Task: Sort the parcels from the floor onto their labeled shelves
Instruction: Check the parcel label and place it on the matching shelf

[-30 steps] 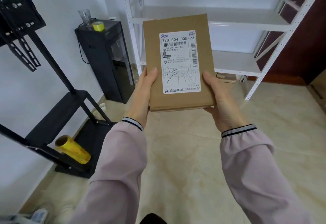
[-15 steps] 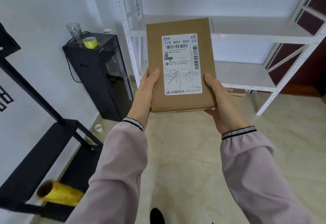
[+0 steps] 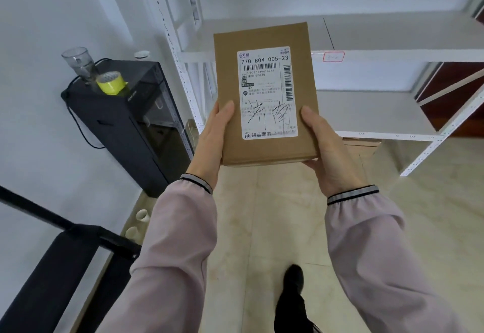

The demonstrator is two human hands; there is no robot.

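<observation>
Parcel gripped at its sides by left hand and right hand, unshelved; bare shelves at one o'clock.

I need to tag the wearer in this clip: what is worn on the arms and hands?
Both arms are in loose, pale pink long sleeves, the left sleeve and the right sleeve alike. Each ends in a gathered grey cuff with dark stripes. The left hand and right hand are bare: no gloves, rings or watch show.
</observation>
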